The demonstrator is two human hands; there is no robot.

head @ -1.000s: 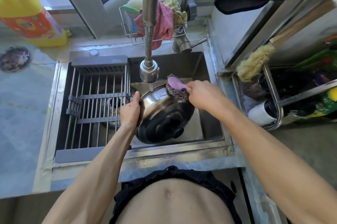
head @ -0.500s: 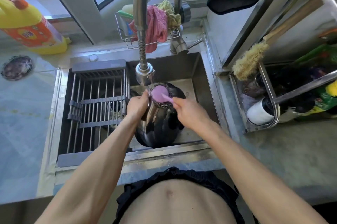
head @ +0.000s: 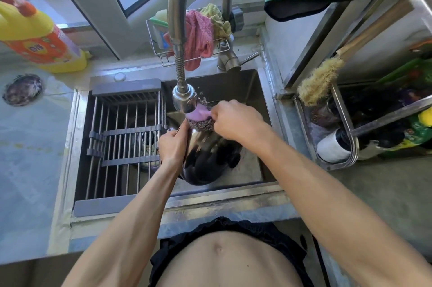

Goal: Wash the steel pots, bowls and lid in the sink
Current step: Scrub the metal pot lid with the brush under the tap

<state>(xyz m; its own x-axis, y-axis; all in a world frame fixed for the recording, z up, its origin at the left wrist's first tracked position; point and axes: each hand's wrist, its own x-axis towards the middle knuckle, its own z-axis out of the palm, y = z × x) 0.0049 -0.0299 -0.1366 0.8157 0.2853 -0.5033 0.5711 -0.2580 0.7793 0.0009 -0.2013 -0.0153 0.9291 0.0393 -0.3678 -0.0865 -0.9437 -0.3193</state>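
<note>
A shiny steel pot (head: 208, 160) with a black side handle is tipped on its side in the sink (head: 264, 104), under the faucet head (head: 183, 100). My left hand (head: 171, 144) grips the pot's rim on its left side. My right hand (head: 236, 121) holds the pink handle of a steel-wool scrubber (head: 201, 119) pressed against the upper part of the pot. Water droplets spray around the faucet head. More steel ware (head: 146, 144) lies half hidden under the drain rack.
A grey-framed wire drain rack (head: 121, 137) covers the sink's left half. A yellow detergent bottle (head: 42, 36) and a round sink strainer (head: 23, 89) sit on the left counter. A wire caddy of cloths (head: 198, 34) hangs behind the faucet. A side rack (head: 350, 137) with a brush and bottles stands to the right.
The pot has been turned from open-side-up onto its side, bottom toward me. The scrubber has moved up along the pot to just beneath the faucet head.
</note>
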